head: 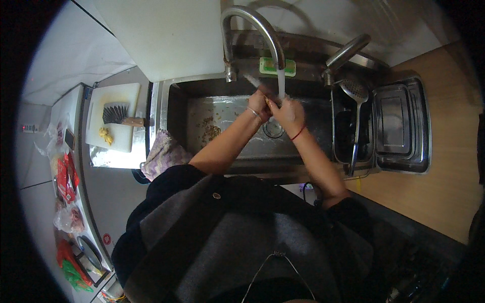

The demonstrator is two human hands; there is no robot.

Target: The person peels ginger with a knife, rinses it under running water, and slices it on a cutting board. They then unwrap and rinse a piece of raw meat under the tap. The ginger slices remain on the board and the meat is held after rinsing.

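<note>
Both hands meet over the stainless steel sink [242, 146], below the running faucet [280, 57]. My left hand [258, 105] is closed around a small yellowish piece [267, 101], mostly hidden by the fingers. In my right hand [291, 113] is what looks like a knife [261, 86], blurred, its blade pointing up and to the left across the left hand. Water [281, 83] falls beside the right hand's fingers. Under the hands is the round drain [273, 128]. Brown and yellowish scraps [210, 130] lie on the sink floor at the left.
On a white cutting board [130, 98] at left rest a cleaver [117, 113] and peeled yellow pieces [106, 135], resembling ginger. A purple-white cloth [165, 153] drapes the sink's left edge. At right are a slotted skimmer [358, 113] and metal trays [401, 125]. A green sponge holder [276, 67] sits behind.
</note>
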